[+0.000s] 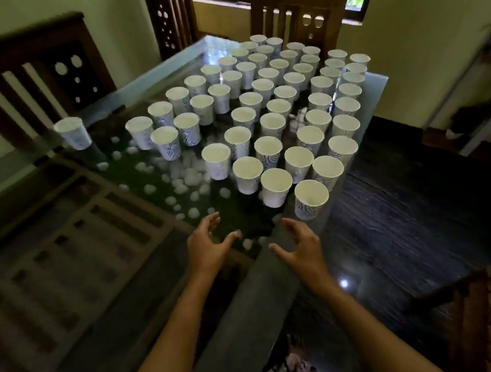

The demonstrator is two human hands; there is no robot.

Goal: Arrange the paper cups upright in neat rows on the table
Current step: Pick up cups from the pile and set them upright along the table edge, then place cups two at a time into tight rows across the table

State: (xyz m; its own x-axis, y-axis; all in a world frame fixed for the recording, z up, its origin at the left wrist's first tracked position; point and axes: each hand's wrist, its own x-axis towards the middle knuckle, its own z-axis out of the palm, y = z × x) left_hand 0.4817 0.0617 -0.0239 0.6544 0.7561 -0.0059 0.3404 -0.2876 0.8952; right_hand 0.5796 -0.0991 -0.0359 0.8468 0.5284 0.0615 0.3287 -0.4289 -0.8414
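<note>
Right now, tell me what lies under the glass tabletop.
Through the glass tabletop show small white pebble-like lumps scattered on a dark green bed. The paper cups standing on the glass hide whatever lies beneath them.

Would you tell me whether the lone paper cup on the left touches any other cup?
Apart: the head view shows glass tabletop between the lone paper cup and the nearest row cup.

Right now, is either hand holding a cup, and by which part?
Nothing is held. The left hand and right hand hover empty, fingers loosely curled, over the glass table, apart from the nearest paper cup.
</note>
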